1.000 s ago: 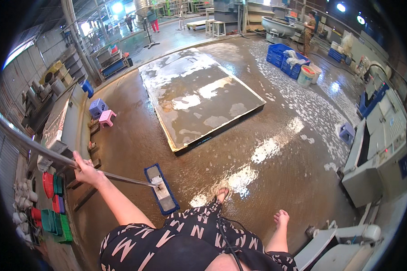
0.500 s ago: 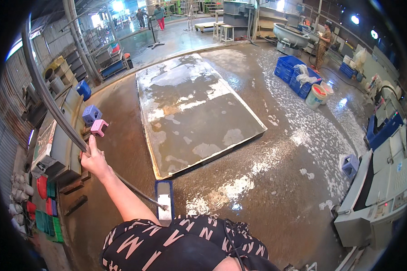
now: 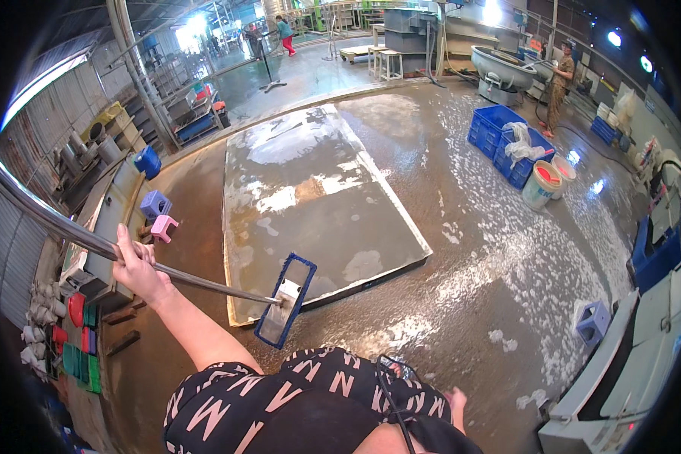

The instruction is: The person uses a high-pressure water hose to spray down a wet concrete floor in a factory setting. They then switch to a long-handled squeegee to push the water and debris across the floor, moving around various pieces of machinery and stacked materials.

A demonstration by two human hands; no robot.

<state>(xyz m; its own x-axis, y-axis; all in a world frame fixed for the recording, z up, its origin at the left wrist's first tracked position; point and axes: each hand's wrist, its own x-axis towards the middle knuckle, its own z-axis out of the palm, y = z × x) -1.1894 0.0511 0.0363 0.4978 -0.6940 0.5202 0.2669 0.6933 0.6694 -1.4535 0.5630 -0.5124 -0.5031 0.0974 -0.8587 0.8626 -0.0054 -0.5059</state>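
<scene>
My left hand (image 3: 138, 271) is wrapped round the metal pole of a flat mop (image 3: 219, 287), thumb lying along it. The pole slopes from the upper left down to a long mop head (image 3: 287, 298) with a blue fringe and a pale plate in its middle. That head lies slantwise across the near edge of a low rectangular slab (image 3: 333, 250); whether it touches the wet surface I cannot tell. At the right side of my patterned shirt, part of my right hand (image 3: 456, 399) shows low down, away from the mop. Its fingers are mostly hidden.
Wet brown floor with foam surrounds the slab. Blue crates (image 3: 499, 136) and buckets (image 3: 541, 185) stand at right, behind a purple stool (image 3: 593, 324) and grey machine (image 3: 613, 378). Pink (image 3: 163, 227) and purple stools (image 3: 155, 204) are left. A person (image 3: 562, 83) stands far right.
The mop head has come forward from beside my body onto the slab's near edge and turned slantwise. My left hand has moved slightly left and down. My right hand has come into view.
</scene>
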